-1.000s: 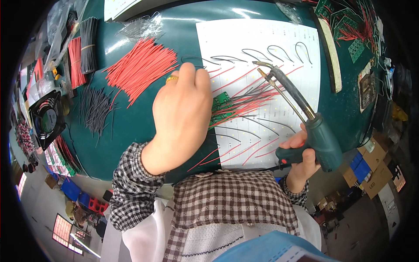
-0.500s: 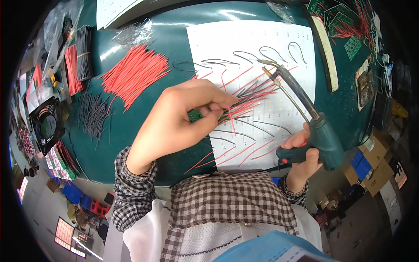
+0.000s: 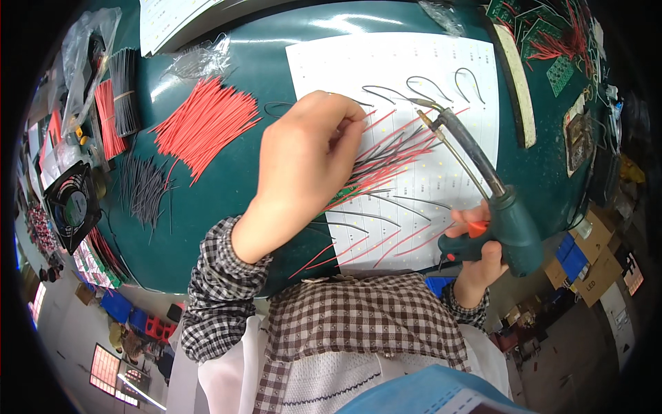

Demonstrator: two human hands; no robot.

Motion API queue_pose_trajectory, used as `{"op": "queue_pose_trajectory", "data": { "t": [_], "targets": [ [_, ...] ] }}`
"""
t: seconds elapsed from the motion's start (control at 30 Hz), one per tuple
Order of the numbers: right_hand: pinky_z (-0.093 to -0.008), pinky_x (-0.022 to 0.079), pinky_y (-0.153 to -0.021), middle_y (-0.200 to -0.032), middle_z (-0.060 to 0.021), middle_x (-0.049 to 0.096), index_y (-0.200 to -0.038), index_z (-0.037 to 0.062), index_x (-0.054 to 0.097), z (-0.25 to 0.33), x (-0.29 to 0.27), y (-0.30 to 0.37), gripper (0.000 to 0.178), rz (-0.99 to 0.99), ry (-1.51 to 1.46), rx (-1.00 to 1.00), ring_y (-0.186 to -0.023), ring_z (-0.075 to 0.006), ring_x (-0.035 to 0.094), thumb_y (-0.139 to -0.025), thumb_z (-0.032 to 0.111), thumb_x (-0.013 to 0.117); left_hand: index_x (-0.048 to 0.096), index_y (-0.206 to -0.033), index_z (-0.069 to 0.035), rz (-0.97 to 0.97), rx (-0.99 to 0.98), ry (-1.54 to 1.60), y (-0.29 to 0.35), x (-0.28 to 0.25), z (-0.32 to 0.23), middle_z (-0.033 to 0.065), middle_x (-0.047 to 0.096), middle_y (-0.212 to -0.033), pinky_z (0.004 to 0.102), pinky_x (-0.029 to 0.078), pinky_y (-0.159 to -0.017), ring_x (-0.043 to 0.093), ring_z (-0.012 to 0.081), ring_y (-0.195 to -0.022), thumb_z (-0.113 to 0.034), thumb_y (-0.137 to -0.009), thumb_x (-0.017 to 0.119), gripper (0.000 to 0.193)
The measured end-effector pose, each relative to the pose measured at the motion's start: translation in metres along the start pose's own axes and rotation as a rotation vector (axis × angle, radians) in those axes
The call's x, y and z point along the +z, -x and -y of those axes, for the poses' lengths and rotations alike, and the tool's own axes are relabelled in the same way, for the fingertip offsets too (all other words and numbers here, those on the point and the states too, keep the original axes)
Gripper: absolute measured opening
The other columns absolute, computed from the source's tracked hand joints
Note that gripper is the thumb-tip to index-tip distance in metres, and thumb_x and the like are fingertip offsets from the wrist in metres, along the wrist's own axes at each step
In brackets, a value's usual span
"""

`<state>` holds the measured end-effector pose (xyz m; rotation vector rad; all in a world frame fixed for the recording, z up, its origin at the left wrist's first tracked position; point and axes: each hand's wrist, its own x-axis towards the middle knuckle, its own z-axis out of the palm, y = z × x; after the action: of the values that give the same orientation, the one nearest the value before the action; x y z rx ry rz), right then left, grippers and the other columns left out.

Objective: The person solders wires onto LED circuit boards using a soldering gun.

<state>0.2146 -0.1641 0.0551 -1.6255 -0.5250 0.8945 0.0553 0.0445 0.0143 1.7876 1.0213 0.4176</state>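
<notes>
My left hand [image 3: 303, 159] is closed in a pinch above the white sheet [image 3: 414, 55], which has rows of small yellow dots. Red wire ends show right by its fingertips; whatever lies between the fingers is hidden. Below that hand lies a bundle of red and black wires [image 3: 393, 162], with a bit of green circuit board [image 3: 347, 195] visible under it. My right hand [image 3: 479, 259] grips a teal soldering gun [image 3: 517, 234], its red trigger partly uncovered. The gun's tip points up and left over the sheet. Single black wires [image 3: 424, 86] and red wires stand along the sheet's rows.
Left on the green table are a pile of red wires [image 3: 203, 127], loose black wires [image 3: 141, 186], a black bundle [image 3: 124, 93] and a black fan [image 3: 72, 196]. A pale bar [image 3: 516, 90] borders the sheet's right side. Wired green boards [image 3: 545, 34] lie far right.
My left hand has moved up and away from the wire bundle, and the green board it held now lies among those wires. The right hand's finger has shifted, uncovering the red trigger.
</notes>
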Motion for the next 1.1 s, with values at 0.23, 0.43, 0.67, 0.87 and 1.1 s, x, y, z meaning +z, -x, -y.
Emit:
{"op": "queue_pose_trajectory", "data": {
  "t": [0.23,0.43,0.67,0.87,1.1],
  "targets": [
    [-0.0378,0.060,-0.065,-0.096,-0.0168,0.063,-0.123,-0.0111,0.048,0.008,0.006,0.007,0.070,0.060,0.103,0.104,-0.077,-0.0276,0.067,-0.085,0.045,0.066,0.060,-0.080,-0.008,-0.136,0.100,-0.157,0.000,0.015,0.007,0.0051,0.059,-0.073,0.0315,0.046,-0.052,0.060,0.0202,-0.059,-0.006,-0.077,0.067,0.009],
    [-0.0374,0.058,-0.067,-0.092,-0.0154,0.063,-0.118,-0.0107,0.051,0.013,0.013,0.006,0.066,0.040,0.140,0.173,-0.071,-0.0255,0.066,-0.083,0.043,0.069,0.058,-0.079,-0.008,-0.140,0.077,-0.161,-0.001,0.014,0.006,0.0042,0.058,-0.073,0.0306,0.046,-0.051,0.059,0.0183,-0.057,-0.007,-0.076,0.068,0.010],
    [-0.0348,0.055,-0.063,-0.082,-0.0157,0.063,-0.094,-0.0088,0.059,0.017,0.017,0.000,0.050,0.059,0.195,0.200,-0.071,-0.0254,0.065,-0.083,0.038,0.070,0.058,-0.079,-0.008,-0.100,0.020,-0.145,-0.001,0.011,0.003,0.0042,0.059,-0.072,0.0308,0.046,-0.051,0.059,0.0185,-0.057,-0.008,-0.076,0.069,0.011],
    [-0.0349,0.053,-0.064,-0.080,-0.0159,0.062,-0.095,-0.0090,0.056,0.013,0.018,0.000,0.048,0.064,0.180,0.178,-0.069,-0.0257,0.064,-0.083,0.035,0.070,0.058,-0.079,-0.008,-0.095,0.022,-0.140,-0.002,0.011,0.003,0.0042,0.058,-0.072,0.0307,0.046,-0.051,0.059,0.0183,-0.056,-0.008,-0.075,0.069,0.012],
    [-0.0354,0.053,-0.064,-0.078,-0.0155,0.062,-0.099,-0.0105,0.055,0.013,0.017,-0.001,0.049,0.087,0.195,0.213,-0.069,-0.0258,0.064,-0.084,0.034,0.069,0.058,-0.078,-0.007,-0.093,0.024,-0.133,-0.002,0.010,0.004,0.0042,0.059,-0.072,0.0302,0.045,-0.050,0.058,0.0179,-0.056,-0.007,-0.075,0.069,0.012]
  ]
}}
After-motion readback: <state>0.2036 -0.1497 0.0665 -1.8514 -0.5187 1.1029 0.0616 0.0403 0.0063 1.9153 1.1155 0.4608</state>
